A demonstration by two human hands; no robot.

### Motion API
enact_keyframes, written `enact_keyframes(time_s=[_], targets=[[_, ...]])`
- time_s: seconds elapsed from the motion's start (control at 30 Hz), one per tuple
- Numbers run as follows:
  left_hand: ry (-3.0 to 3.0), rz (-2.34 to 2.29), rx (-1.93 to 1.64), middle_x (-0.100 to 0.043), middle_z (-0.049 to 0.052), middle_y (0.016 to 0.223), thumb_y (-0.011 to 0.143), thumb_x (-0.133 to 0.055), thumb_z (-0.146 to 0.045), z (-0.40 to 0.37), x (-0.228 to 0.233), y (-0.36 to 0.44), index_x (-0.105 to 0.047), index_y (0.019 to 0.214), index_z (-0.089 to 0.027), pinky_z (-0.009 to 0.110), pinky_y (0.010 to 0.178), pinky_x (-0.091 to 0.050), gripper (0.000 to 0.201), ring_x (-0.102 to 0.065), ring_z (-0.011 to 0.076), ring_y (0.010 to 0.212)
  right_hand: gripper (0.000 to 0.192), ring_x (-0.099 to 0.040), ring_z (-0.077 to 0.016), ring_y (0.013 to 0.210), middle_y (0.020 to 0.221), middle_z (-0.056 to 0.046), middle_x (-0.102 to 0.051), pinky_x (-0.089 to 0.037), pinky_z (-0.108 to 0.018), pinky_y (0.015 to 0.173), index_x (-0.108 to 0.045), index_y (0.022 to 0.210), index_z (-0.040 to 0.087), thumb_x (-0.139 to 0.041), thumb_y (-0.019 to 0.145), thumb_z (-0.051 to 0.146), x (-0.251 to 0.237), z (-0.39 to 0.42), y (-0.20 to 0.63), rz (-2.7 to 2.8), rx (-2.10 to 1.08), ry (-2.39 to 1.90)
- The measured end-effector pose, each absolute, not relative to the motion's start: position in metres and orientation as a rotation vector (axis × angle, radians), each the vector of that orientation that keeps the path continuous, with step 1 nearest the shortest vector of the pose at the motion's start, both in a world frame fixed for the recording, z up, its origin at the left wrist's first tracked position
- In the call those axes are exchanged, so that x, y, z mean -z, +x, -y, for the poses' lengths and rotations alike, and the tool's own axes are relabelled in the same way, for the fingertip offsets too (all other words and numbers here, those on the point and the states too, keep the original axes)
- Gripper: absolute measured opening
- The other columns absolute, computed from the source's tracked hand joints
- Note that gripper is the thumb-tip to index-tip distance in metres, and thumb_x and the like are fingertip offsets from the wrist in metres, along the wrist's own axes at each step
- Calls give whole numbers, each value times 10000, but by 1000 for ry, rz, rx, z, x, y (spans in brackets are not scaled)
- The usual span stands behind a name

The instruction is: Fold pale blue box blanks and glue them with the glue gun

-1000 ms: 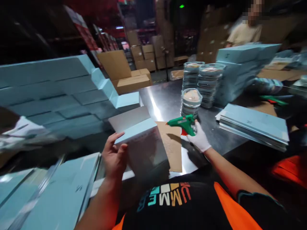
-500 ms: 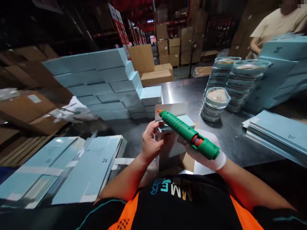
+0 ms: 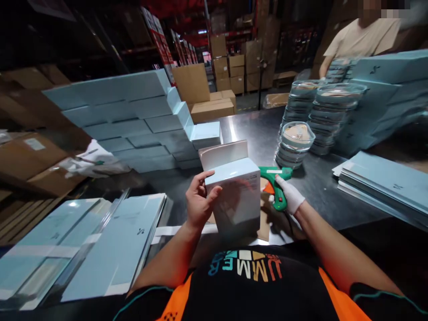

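Green glue gun [image 3: 280, 196] sits clasped in the gloved right hand [image 3: 290, 195]; from my remote seat I see its front end pass out of sight behind the box [image 3: 239, 205]. I have that box upright before the wearer's torso, above some cardboard [image 3: 264, 228] on the metal table [image 3: 256, 131]; I cannot tell whether its base touches down. The bare left hand [image 3: 201, 199] grasps its upper left corner, thumb on the near face, while the far flap [image 3: 225, 154] stands raised. Beyond the gun I see stacked clear tubs [image 3: 294, 149]; across at left, piled pale-blue cartons [image 3: 130, 127]; upper right, a co-worker [image 3: 363, 39].
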State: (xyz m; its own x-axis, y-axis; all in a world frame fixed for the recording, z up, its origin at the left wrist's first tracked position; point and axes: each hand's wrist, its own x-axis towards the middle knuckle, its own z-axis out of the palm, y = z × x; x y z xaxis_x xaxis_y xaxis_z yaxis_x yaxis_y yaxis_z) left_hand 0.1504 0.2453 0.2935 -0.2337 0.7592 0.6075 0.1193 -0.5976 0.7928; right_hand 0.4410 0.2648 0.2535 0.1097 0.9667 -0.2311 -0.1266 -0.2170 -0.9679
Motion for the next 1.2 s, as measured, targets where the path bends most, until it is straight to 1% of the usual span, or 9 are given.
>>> enact_keyframes(time_s=[0.17, 0.23, 0.33, 0.5, 0.6, 0.73, 0.87, 1.03, 1.2], targets=[[1456, -1032, -1779, -695, 27, 854, 760, -926, -682, -247, -287, 145, -784, 1164, -201, 267, 645, -520, 644, -626, 174, 693, 330, -780, -328, 875, 725, -130, -747, -616, -388, 734, -625, 712, 228, -744, 902, 471, -253, -273, 456, 1007, -1053, -1522], [1428, -1001, -1746, -700, 26, 860, 756, -923, -691, -247, -285, 147, -777, 1174, -203, 261, 618, -504, 659, -605, 159, 657, 267, -777, -324, 1065, 953, -134, -812, -628, -402, 891, -690, 872, 224, -722, 897, 487, -268, -269, 450, 1056, -993, -1426], [1489, -954, -1730, -720, 39, 912, 750, -926, -695, -247, -284, 154, -780, 1144, -206, 258, 622, -491, 645, -609, 159, 685, 514, -757, -285, 1210, 1343, -99, -782, -621, -436, 1034, -654, 1309, 258, -618, 924, 598, -296, -264, 423, 1166, -1051, -1172], [1659, -863, -1756, -739, 84, 1028, 789, -896, -703, -247, -278, 161, -779, 1081, -203, 313, 784, -548, 591, -703, 232, 916, 421, -735, -297, 1221, 1264, -68, -796, -611, -443, 1061, -675, 1217, 249, -704, 826, 401, -318, -265, 389, 1395, -1062, -969], [1704, -812, -1749, -712, 122, 1201, 802, -888, -710, -250, -271, 158, -745, 1042, -201, 360, 895, -580, 580, -726, 266, 1079, 415, -740, -294, 1194, 1243, -74, -792, -596, -468, 1087, -651, 1220, 256, -764, 854, 413, -308, -263, 395, 1467, -991, -903], [1679, -681, -1818, -729, 94, 1191, 800, -930, -649, -257, -269, 150, -622, 1138, -269, 435, 1025, -584, 594, -744, 274, 1171, 577, -617, -350, 1465, 1542, -129, -666, -522, -532, 1211, -696, 1208, 279, -975, 725, 425, -293, -250, 411, 1659, -891, -797], [1911, -621, -1685, -773, 88, 1074, 819, -907, -661, -261, -280, 138, -738, 1180, -293, 526, 1069, -588, 543, -751, 314, 1159, 265, -580, -315, 1530, 1657, -89, -594, -499, -577, 1246, -775, 1254, 341, -767, 990, 320, -287, -232, 413, 1833, -739, -687], [2147, -472, -1472, -830, 118, 1106, 977, -793, -502, -260, -292, 125, -864, 1061, -308, 584, 1085, -586, 223, -746, 347, 1221, 332, -681, -301, 1408, 1529, -49, -705, -570, -550, 1187, -797, 1307, 421, -719, 1020, 273, -290, -230, 408, 1884, -710, -677], [2407, -594, -1198, -819, 134, 1228, 920, -868, -486, -257, -322, 117, -846, 1084, -303, 569, 1150, -547, 247, -737, 347, 1265, 425, -692, -288, 1381, 1535, -60, -704, -564, -523, 1169, -724, 1442, 403, -663, 1049, 254, -293, -229, 391, 2018, -427, -550]])
